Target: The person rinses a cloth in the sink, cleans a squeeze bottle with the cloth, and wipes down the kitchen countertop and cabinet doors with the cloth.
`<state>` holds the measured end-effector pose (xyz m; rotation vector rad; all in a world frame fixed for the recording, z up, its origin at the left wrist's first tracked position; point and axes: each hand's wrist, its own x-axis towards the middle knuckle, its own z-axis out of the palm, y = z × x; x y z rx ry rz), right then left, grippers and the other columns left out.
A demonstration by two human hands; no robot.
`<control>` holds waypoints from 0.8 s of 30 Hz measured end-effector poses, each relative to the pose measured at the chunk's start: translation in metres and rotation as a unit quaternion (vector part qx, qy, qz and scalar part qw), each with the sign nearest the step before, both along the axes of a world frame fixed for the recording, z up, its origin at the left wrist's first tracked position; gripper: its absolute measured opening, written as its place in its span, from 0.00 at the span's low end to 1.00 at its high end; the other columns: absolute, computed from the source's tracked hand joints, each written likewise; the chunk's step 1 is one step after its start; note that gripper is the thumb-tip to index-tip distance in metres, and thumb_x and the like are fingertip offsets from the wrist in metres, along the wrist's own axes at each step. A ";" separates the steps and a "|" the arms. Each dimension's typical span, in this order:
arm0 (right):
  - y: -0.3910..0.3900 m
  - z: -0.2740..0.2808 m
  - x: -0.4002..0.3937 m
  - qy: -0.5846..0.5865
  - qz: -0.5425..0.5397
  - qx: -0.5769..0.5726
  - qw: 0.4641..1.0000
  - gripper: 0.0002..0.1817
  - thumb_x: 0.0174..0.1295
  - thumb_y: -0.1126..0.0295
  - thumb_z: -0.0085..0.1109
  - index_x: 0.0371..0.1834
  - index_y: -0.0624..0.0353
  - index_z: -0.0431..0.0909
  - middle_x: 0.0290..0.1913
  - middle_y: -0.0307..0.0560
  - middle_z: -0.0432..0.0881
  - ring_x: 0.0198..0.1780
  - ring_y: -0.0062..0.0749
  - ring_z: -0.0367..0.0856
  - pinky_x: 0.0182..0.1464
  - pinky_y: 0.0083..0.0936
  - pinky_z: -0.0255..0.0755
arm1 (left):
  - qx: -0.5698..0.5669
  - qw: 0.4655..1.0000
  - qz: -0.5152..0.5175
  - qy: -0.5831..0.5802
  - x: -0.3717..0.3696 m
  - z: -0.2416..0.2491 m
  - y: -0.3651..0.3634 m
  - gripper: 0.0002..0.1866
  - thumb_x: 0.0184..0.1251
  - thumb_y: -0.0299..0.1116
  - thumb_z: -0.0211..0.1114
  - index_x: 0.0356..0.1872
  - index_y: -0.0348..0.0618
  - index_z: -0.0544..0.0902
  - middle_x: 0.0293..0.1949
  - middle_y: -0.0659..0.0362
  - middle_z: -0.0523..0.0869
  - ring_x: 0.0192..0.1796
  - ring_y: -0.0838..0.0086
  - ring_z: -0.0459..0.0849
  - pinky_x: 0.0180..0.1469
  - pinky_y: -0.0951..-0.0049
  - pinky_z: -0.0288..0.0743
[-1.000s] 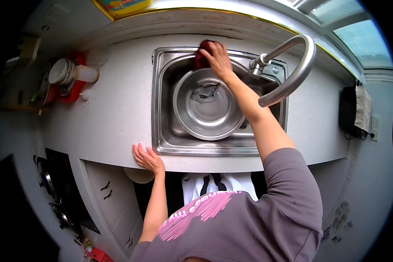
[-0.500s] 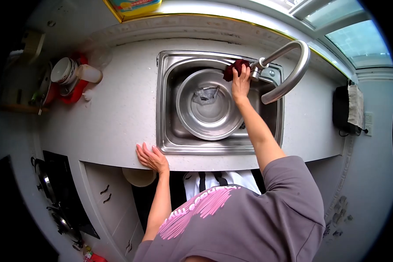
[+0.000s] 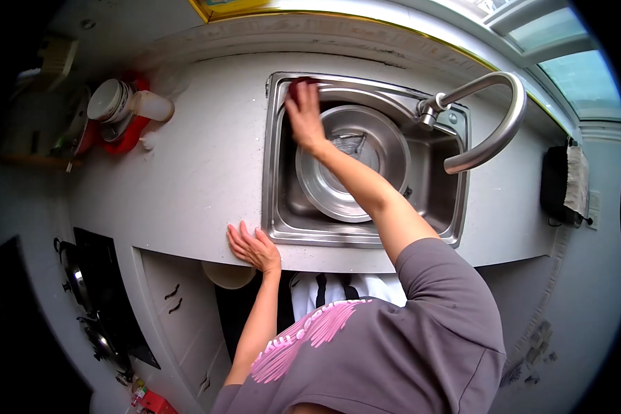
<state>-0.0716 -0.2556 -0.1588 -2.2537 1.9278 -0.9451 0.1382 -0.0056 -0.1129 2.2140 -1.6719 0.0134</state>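
Note:
At the back left corner of the steel sink (image 3: 277, 207), my right hand (image 3: 305, 119) presses a dark red cloth (image 3: 302, 86) against the rim. Part of the cloth is hidden under the fingers. My right forearm passes over a round metal basin (image 3: 397, 148) that sits inside the sink. A crumpled, clear-looking piece (image 3: 350, 143) lies in the basin. My left hand (image 3: 255, 250) rests on the white counter's front edge, left of the sink, its fingers spread and holding nothing.
A curved faucet (image 3: 514, 114) rises at the sink's back right. Stacked bowls (image 3: 107, 101) and a jar (image 3: 153, 107) stand at the counter's left. Pots (image 3: 76, 279) are on the dark stove at lower left. A black item (image 3: 555, 186) hangs at right.
My right hand has moved left with the red cloth, from beside the faucet to the sink's back left corner. My left hand stays on the counter edge. The view has shifted slightly.

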 end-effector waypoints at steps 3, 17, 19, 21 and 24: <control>0.014 0.026 0.029 -0.076 0.057 0.030 0.995 0.34 0.44 0.84 0.58 0.62 0.58 0.68 0.73 0.65 0.48 0.74 0.67 0.45 0.74 0.49 0.50 | -0.001 1.000 0.000 -0.005 -0.001 0.001 0.000 0.23 0.69 0.37 0.52 0.63 0.42 0.68 0.70 0.46 0.62 0.72 0.51 0.57 0.71 0.48 0.47; 0.251 0.072 0.001 -0.134 0.320 0.270 0.898 0.17 0.38 0.70 0.68 0.35 0.39 0.87 0.59 0.31 0.77 0.62 0.29 0.71 0.51 0.39 0.62 | -0.031 0.999 -0.003 -0.027 0.002 -0.011 0.001 0.21 0.71 0.41 0.53 0.61 0.44 0.71 0.69 0.47 0.64 0.72 0.54 0.59 0.70 0.50 0.49; 0.276 0.074 -0.050 -0.133 0.270 0.316 0.900 0.13 0.39 0.70 0.68 0.30 0.39 0.86 0.57 0.28 0.78 0.60 0.28 0.72 0.52 0.39 0.62 | -0.024 0.999 0.004 -0.034 0.004 -0.014 0.001 0.21 0.70 0.41 0.53 0.61 0.45 0.71 0.69 0.48 0.64 0.72 0.54 0.58 0.70 0.51 0.49; 0.314 0.080 -0.116 -0.099 0.204 0.322 0.919 0.09 0.40 0.70 0.68 0.26 0.40 0.84 0.55 0.25 0.79 0.60 0.28 0.72 0.53 0.39 0.61 | -0.015 0.999 0.010 -0.040 0.005 -0.018 0.001 0.22 0.70 0.42 0.54 0.62 0.45 0.70 0.70 0.49 0.63 0.72 0.54 0.58 0.70 0.51 0.49; 0.374 0.090 -0.218 -0.024 0.066 0.330 0.941 0.06 0.42 0.72 0.66 0.19 0.43 0.82 0.51 0.25 0.81 0.57 0.28 0.74 0.54 0.39 0.62 | -0.040 0.998 0.009 -0.048 0.004 -0.019 0.001 0.21 0.70 0.42 0.54 0.61 0.48 0.72 0.69 0.51 0.65 0.71 0.57 0.60 0.70 0.53 0.51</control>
